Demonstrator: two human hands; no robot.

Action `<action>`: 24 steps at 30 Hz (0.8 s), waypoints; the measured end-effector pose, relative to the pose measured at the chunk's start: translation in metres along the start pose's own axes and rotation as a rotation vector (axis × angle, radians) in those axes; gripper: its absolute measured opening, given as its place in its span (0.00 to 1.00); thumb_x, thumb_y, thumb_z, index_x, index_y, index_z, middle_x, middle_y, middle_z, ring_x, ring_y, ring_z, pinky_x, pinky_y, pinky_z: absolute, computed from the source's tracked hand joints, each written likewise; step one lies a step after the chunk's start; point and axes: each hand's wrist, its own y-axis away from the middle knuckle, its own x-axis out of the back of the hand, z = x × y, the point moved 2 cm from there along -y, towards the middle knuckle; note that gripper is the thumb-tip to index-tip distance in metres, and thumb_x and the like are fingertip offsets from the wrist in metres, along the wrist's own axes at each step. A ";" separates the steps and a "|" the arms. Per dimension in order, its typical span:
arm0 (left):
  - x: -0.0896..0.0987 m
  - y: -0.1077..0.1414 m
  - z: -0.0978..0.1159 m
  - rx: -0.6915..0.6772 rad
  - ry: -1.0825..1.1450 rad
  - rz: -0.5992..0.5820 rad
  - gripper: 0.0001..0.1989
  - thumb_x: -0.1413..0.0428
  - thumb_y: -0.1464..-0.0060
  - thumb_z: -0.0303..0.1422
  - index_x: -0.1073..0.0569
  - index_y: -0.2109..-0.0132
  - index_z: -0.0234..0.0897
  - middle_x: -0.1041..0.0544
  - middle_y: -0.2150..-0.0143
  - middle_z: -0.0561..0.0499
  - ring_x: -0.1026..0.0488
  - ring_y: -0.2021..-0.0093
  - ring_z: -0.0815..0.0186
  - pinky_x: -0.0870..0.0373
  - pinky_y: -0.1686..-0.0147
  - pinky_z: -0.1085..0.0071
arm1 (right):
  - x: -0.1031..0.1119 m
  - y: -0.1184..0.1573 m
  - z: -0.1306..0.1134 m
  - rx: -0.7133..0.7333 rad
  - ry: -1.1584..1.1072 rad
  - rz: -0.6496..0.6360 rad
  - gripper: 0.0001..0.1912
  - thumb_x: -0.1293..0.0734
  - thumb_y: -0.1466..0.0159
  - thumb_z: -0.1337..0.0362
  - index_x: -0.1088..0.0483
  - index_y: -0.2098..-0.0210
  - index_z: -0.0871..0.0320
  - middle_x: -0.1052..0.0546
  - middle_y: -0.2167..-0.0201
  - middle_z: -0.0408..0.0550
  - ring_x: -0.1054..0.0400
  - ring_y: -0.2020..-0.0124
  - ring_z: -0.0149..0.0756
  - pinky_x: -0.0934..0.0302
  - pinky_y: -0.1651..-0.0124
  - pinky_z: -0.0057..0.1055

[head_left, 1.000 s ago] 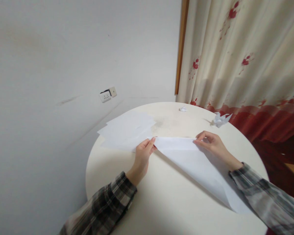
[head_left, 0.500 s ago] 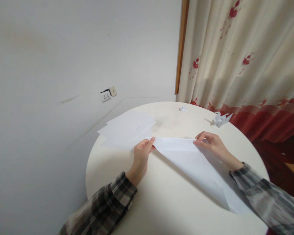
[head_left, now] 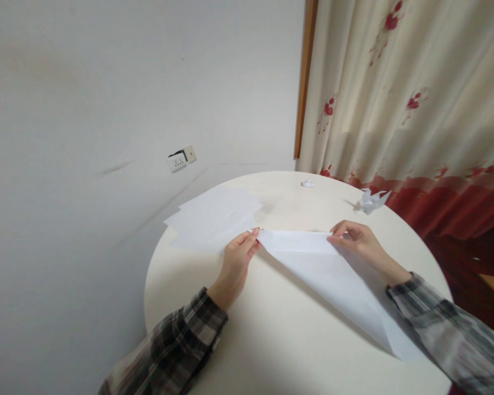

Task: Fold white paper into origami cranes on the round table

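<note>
White paper sheet [head_left: 325, 271], smooth, partly folded.

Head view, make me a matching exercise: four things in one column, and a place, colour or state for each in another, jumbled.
1. folded sheet
2. loose sheets
3. curtain
4. socket

A. on the wall
B. pinched by left hand and right hand
C. cream and red
D. spread on the table's left side

Pairs: 1-B, 2-D, 3-C, 4-A

Long plaid sleeves [head_left: 168, 343], black, grey and white checks
</note>
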 end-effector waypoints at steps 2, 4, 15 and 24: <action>0.000 0.000 0.000 0.008 0.009 0.000 0.09 0.36 0.61 0.35 0.25 0.73 0.34 0.26 0.66 0.49 0.31 0.64 0.67 0.33 0.60 0.73 | 0.000 0.000 0.001 0.008 -0.004 -0.005 0.12 0.30 0.49 0.57 0.34 0.78 0.58 0.27 0.73 0.45 0.35 0.70 0.34 0.43 0.66 0.31; 0.000 0.000 0.000 0.013 0.006 0.007 0.09 0.36 0.62 0.35 0.25 0.73 0.34 0.26 0.67 0.49 0.31 0.65 0.67 0.33 0.60 0.72 | 0.000 0.001 0.000 0.017 -0.006 -0.011 0.12 0.30 0.48 0.57 0.34 0.78 0.58 0.28 0.72 0.45 0.35 0.69 0.34 0.44 0.65 0.31; 0.000 0.000 0.000 0.045 0.019 0.018 0.08 0.37 0.62 0.34 0.26 0.75 0.34 0.27 0.69 0.50 0.31 0.66 0.68 0.33 0.60 0.72 | 0.000 0.001 0.000 0.036 -0.024 -0.027 0.11 0.30 0.48 0.58 0.34 0.77 0.57 0.28 0.72 0.45 0.35 0.69 0.35 0.44 0.65 0.31; 0.000 0.001 0.004 -0.016 -0.063 0.067 0.09 0.36 0.64 0.35 0.26 0.76 0.34 0.27 0.70 0.50 0.32 0.66 0.68 0.33 0.62 0.73 | 0.000 0.001 0.000 0.009 -0.024 -0.025 0.12 0.31 0.48 0.57 0.34 0.78 0.58 0.27 0.72 0.46 0.34 0.69 0.35 0.43 0.66 0.31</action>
